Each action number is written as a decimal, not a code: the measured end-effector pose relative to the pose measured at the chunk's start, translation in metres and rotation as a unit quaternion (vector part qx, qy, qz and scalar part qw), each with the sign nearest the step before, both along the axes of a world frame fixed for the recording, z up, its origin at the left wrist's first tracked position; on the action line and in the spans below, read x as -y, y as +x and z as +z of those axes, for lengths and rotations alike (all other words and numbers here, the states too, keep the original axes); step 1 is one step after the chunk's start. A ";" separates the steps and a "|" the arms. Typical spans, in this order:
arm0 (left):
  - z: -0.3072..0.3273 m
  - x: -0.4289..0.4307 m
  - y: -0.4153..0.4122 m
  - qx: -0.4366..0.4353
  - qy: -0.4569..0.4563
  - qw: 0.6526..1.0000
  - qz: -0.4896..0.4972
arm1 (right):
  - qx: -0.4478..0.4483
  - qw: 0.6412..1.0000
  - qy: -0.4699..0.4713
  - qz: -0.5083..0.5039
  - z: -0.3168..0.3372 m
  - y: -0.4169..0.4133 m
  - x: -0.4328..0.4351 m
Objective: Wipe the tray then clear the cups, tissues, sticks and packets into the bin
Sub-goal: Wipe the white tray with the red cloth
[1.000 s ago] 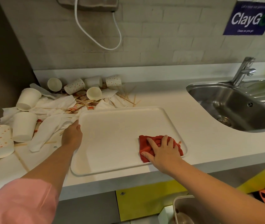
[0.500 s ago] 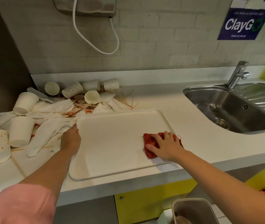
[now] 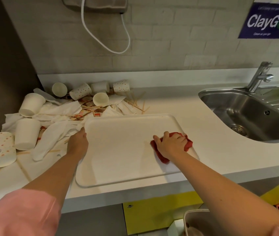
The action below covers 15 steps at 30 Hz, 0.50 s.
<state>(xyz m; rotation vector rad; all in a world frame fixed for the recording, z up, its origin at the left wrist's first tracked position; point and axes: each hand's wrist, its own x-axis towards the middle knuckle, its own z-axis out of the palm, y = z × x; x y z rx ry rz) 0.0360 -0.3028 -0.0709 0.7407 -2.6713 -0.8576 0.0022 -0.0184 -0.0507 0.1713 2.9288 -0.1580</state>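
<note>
A white tray (image 3: pixel 121 155) lies on the counter in front of me. My left hand (image 3: pixel 78 143) holds the tray's left rim near its far corner. My right hand (image 3: pixel 171 145) presses a crumpled red cloth (image 3: pixel 189 143) onto the right part of the tray. Left of and behind the tray lies a heap of several paper cups (image 3: pixel 27 133), some plain, some dotted, among white tissues (image 3: pixel 62 111), wooden sticks (image 3: pixel 135 104) and packets (image 3: pixel 81 114). A grey bin (image 3: pixel 201 222) stands on the floor below the counter edge, partly hidden by my right arm.
A steel sink (image 3: pixel 247 114) with a tap (image 3: pixel 259 77) is set into the counter at the right. A white cable (image 3: pixel 104 41) hangs from a wall unit above. A yellow cupboard front (image 3: pixel 152 213) sits below the counter.
My right hand has slid the red cloth a little across the right side of the tray and turned slightly. My left hand stays on the tray's left rim.
</note>
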 end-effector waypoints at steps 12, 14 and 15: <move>0.004 -0.006 0.005 -0.042 0.019 0.999 0.015 | -0.098 0.974 -0.080 0.186 -0.005 -0.056 -0.021; 0.005 -0.007 0.005 -0.043 0.026 0.999 0.020 | -0.124 0.977 -0.063 0.163 -0.002 -0.057 -0.018; 0.007 -0.008 0.005 -0.043 0.030 0.998 0.022 | -0.145 0.979 -0.055 0.130 -0.001 -0.056 -0.014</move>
